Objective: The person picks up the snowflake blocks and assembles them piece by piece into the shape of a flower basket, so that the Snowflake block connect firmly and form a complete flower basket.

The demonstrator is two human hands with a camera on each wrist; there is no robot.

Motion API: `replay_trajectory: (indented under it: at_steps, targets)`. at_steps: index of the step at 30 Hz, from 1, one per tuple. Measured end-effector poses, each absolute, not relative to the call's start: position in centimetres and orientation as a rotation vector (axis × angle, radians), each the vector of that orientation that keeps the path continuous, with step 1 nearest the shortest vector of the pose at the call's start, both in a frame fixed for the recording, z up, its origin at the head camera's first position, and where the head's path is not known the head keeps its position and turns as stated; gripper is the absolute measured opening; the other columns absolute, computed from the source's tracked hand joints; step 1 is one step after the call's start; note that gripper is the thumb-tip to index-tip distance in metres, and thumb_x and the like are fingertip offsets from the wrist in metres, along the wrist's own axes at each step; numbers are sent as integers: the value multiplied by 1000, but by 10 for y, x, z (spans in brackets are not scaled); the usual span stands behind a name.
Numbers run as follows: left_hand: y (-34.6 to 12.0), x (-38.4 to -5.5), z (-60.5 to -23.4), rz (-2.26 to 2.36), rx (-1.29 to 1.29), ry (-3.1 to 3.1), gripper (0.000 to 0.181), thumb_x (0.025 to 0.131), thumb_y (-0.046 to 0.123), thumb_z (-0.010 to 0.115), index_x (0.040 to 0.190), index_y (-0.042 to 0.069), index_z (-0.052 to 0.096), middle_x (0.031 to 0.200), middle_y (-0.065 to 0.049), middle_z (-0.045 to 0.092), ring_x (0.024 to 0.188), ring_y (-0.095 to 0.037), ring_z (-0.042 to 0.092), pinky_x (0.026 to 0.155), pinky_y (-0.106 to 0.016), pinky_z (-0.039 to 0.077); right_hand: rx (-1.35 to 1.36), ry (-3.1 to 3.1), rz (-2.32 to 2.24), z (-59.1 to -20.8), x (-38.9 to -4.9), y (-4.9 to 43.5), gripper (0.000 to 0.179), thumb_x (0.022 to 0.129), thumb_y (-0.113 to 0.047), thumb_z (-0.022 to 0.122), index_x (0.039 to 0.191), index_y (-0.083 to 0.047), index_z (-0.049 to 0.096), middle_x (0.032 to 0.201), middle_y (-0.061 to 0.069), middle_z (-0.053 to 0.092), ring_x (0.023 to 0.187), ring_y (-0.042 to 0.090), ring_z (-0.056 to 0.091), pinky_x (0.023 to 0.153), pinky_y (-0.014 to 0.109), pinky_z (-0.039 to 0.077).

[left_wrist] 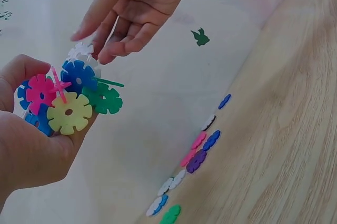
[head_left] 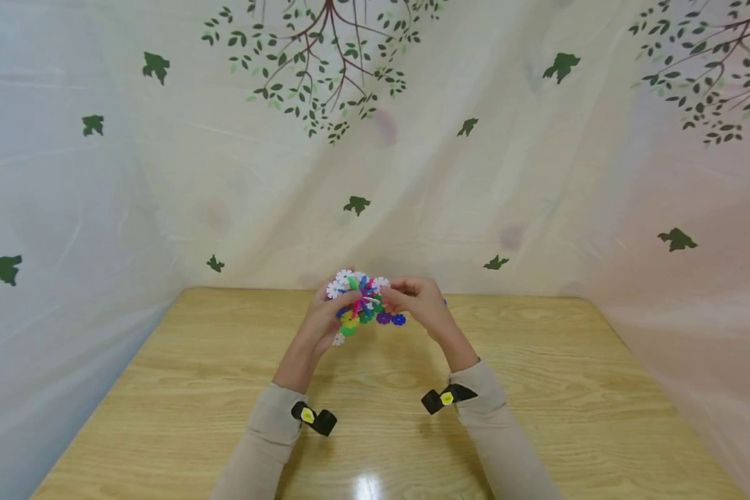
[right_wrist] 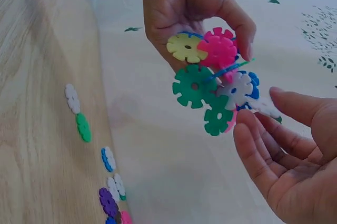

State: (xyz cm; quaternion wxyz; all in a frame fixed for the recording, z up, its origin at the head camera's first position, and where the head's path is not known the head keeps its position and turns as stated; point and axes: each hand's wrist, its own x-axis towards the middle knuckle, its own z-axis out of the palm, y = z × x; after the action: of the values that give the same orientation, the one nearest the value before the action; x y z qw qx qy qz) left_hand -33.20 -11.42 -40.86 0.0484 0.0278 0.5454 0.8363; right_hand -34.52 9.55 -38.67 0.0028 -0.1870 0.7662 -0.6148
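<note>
Head view: disc cluster (head_left: 366, 300) gripped by left hand (head_left: 322, 316), at 9 o'clock from right hand (head_left: 423, 305). Right thumb, fingertips parted near white disc (left_wrist: 81, 51); contact unclear. Cluster roundish, no clear long axis.

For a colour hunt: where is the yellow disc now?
At left in the left wrist view, the yellow disc is in the left hand, between a pink disc and a green disc.
</note>
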Motion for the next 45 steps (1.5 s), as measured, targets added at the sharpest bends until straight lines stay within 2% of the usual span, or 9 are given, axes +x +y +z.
replay_trajectory:
  at_steps: [5,7,13,17,20,27,33,38,45]
  targets:
    - [-118,-333,-410,2540,98,1673,61,97,3,63,153,14,44,137,-5,55,113,-15,61,86,-25,59,-580,2515,-1780,-385,-353,109,35,103,-31,62,115,1,72,103,25,72,89,34,71,85,51,61]
    - [-120,-333,-410,2540,86,1678,61,97,3,64,153,14,45,138,-5,55,113,-14,61,86,-25,59,-632,2571,-1653,-387,-360,116,33,103,-26,62,117,2,72,104,27,72,88,36,70,81,47,61]
    - [-123,-334,-409,2528,72,1676,61,96,3,65,152,15,45,136,-5,53,112,-14,60,84,-23,58,-777,2683,-1214,-408,-385,127,26,95,-10,72,115,7,70,96,22,73,78,19,66,68,25,52]
    - [-125,-333,-407,2517,105,1678,61,96,3,64,152,17,46,141,-7,51,115,-15,59,86,-23,58,-818,2679,-1107,-426,-400,132,26,91,-3,74,113,11,69,95,22,73,84,25,67,70,26,53]
    - [-127,-333,-406,2509,146,1680,63,96,2,63,154,18,44,146,-8,50,117,-14,59,87,-23,59,-816,2664,-1054,-437,-408,133,27,89,-2,76,113,10,70,91,23,72,79,26,67,67,26,53]
    - [-129,-333,-407,2501,226,1663,67,97,0,60,158,14,37,149,-10,46,119,-14,59,88,-23,58,-724,2654,-1027,-456,-422,132,32,87,-5,79,117,5,71,82,14,69,70,12,55,62,21,44]
    - [-128,-332,-407,2489,217,1677,65,97,1,60,157,16,40,152,-11,44,124,-17,56,92,-24,58,-713,2654,-1047,-461,-426,133,27,87,-4,79,112,4,73,78,11,65,68,11,51,61,21,43]
    - [-128,-331,-408,2482,197,1692,63,97,2,61,155,19,43,150,-9,45,124,-18,55,98,-30,56,-715,2616,-1113,-463,-425,134,26,85,0,80,109,5,71,84,12,65,74,13,54,64,21,45]
    - [-127,-331,-409,2494,195,1690,61,97,2,63,154,18,44,149,-8,46,122,-16,55,87,-22,58,-740,2604,-1201,-462,-418,136,21,86,3,77,104,3,67,93,15,66,84,18,57,67,24,48]
